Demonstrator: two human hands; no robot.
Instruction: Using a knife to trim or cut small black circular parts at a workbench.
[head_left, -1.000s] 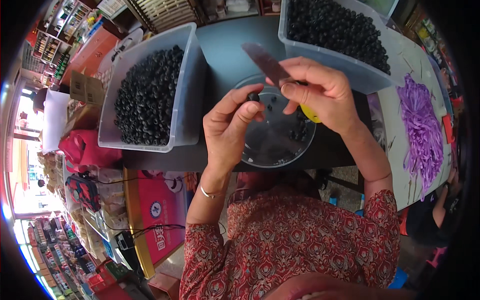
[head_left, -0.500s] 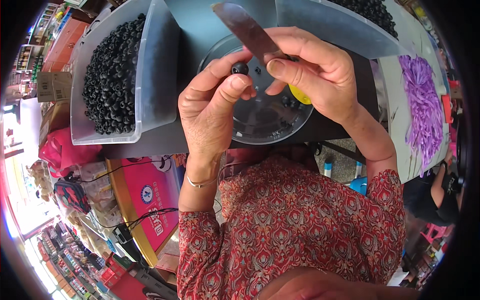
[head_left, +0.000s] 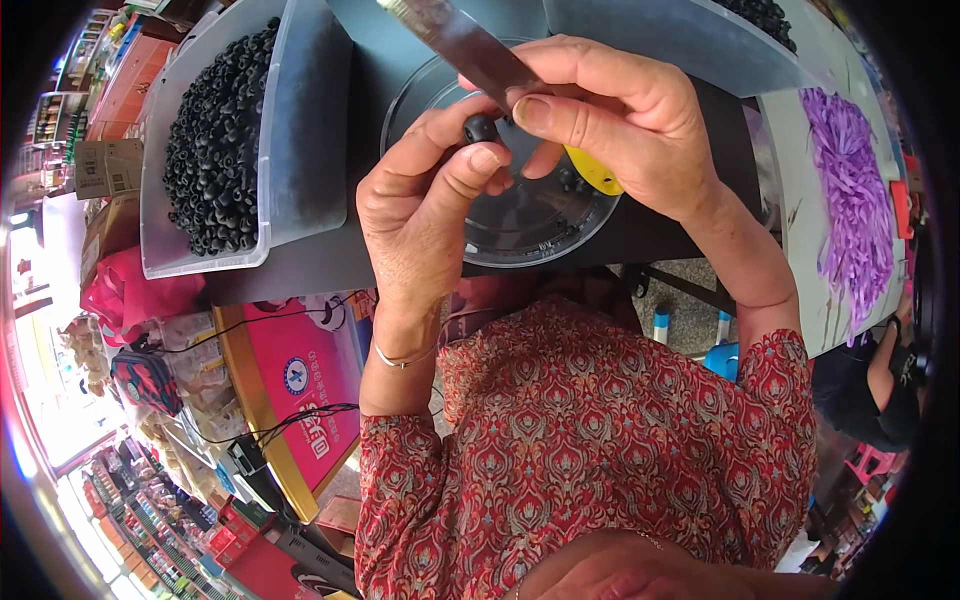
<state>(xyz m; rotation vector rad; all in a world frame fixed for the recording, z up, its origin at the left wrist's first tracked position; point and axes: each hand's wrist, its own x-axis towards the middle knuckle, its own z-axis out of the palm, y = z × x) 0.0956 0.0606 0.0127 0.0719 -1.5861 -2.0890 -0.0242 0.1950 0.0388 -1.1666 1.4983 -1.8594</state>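
From where I stand, the biggest thing is the translucent plastic tub (head_left: 310, 140) at upper left, heaped with black, ring-like pieces (head_left: 225, 140); a second translucent tub (head_left: 665, 50) crosses the upper right. Between them, at upper centre, sits a round, clear plastic dish (head_left: 515, 228). Over it, the right hand (head_left: 640, 130) pinches a flat, dark metal knife (head_left: 470, 50), its long axis slanting, its tip toward the upper left of the frame. The left hand (head_left: 415, 200) has thumb and forefinger drawn narrow on a glossy black, rounded piece (head_left: 480, 128), above the dish and just below the blade. It looks nearly round; I can't make out its long axis or facing.

I'd judge the step as holding piece and blade together; contact I can't tell. The next move probably calls for a firm left pinch, thumb clear of the edge.
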